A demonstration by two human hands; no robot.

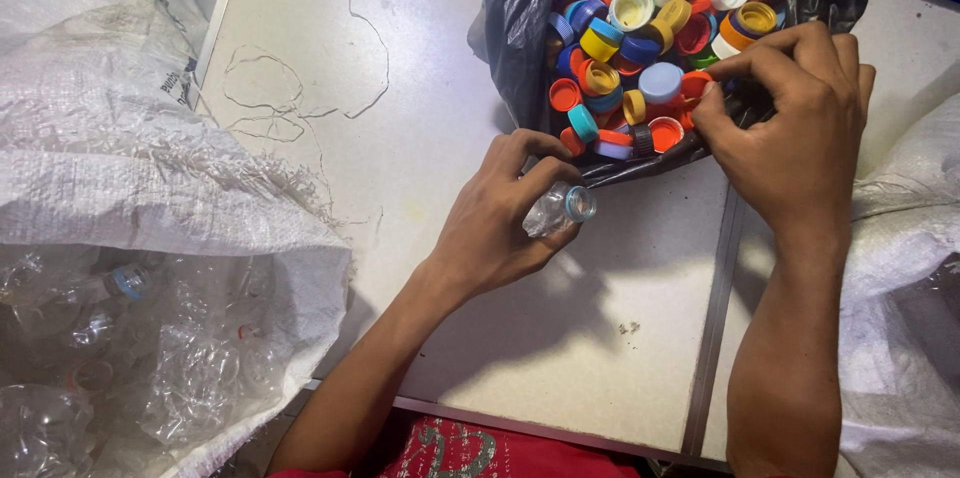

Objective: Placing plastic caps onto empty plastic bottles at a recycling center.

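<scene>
My left hand [500, 223] is shut on a small clear plastic bottle [550, 211] with a blue neck ring, held low over the white table [420, 118]. My right hand [795, 128] rests at the near rim of a black plastic bag [515, 28] with its fingertips pinched together at the edge of the pile, on or beside a red cap; whether it holds one cannot be told. The bag is full of several loose bottle caps [645, 33] in red, yellow, blue, orange and white.
A big white woven sack [130, 168] lies at the left, open towards me and filled with crushed clear bottles [130, 348]. Another white sack [905, 268] lies at the right edge. Loose threads trail over the table top.
</scene>
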